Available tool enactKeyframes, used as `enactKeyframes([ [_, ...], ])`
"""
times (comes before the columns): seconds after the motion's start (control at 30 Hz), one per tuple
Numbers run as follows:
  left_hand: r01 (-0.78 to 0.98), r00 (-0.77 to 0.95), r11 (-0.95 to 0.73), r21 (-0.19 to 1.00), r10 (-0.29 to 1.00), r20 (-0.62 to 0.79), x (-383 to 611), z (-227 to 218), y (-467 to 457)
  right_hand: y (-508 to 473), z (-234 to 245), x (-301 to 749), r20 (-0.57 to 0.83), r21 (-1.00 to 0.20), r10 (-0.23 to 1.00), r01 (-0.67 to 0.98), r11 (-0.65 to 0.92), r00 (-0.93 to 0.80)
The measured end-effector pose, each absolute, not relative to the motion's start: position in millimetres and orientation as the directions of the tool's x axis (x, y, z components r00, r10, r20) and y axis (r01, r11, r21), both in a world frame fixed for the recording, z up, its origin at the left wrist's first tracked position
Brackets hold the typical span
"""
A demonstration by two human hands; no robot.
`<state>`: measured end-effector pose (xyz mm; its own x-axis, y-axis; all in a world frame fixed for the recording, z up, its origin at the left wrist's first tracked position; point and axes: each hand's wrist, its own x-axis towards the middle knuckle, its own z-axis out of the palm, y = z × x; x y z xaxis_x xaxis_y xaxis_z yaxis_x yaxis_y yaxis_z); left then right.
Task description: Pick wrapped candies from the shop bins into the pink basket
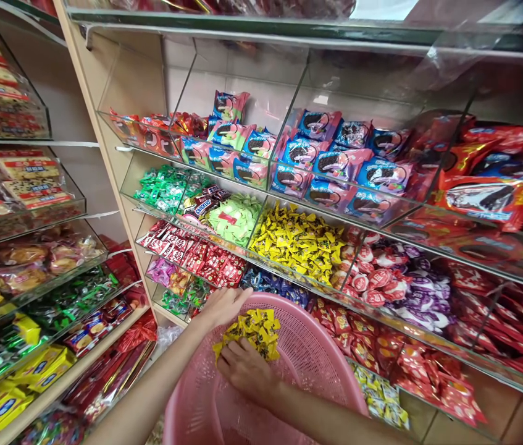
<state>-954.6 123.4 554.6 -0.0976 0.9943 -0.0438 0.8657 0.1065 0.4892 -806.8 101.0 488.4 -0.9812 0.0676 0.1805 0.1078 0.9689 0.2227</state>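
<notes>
- right hand (245,369) is inside the pink basket (317,364), fingers curled about the underside of a bunch of yellow candies (252,329), holding them
- left hand (222,306) lies at the basket's far-left rim, touching the top edge of the same bunch; its fingers are bent, but whether they grip any wrappers i cannot tell
- the bunch sits high against the basket's inner wall, between the two hands, not down on the bottom
- the acrylic bin of matching yellow sweets (299,242) is on the shelf just above and behind the basket, with green sweets (233,217) in the bin beside it
- my read: a handful is being gathered or settled in the basket
- the next move calls for easing the fingers apart low in the basket, so that the loose wrappers do not spill over the rim
</notes>
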Motion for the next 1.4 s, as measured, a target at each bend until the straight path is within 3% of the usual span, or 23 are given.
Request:
enactKeyframes([
  [0.23,0.858,-0.109,0.127,0.498,0.992,-0.064,-953.1,557.7,120.6,100.7,493.9,-805.3,0.218,0.209,0.084,0.13,0.969,-0.972],
  [0.43,0.851,-0.098,0.114,0.513,0.994,-0.057,-953.8,556.5,120.7,131.5,588.6,-793.8,0.364,0.182,0.155,0.233,0.955,-0.919],
  [0.6,0.847,-0.111,0.121,0.517,0.993,-0.051,-952.6,555.1,120.7,197.4,668.8,-790.2,0.533,0.015,0.558,0.666,0.746,-0.636],
  [0.73,0.839,-0.102,0.108,0.534,0.994,-0.041,-951.6,555.7,118.7,232.7,683.6,-806.3,0.442,0.077,0.752,0.856,0.511,-0.488],
  [0.9,0.849,-0.097,0.101,0.518,0.995,-0.034,-952.7,556.2,119.4,245.1,674.1,-830.1,0.395,0.145,0.797,0.888,0.436,-0.456],
  [1.07,0.848,-0.107,0.11,0.519,0.994,-0.035,-954.6,557.3,120.3,247.4,672.3,-830.0,0.356,0.153,0.792,0.867,0.474,-0.496],
  [1.4,0.843,-0.107,0.108,0.528,0.994,-0.032,-955.5,555.2,121.3,249.2,668.9,-813.5,0.285,0.035,0.797,0.837,0.546,-0.532],
])
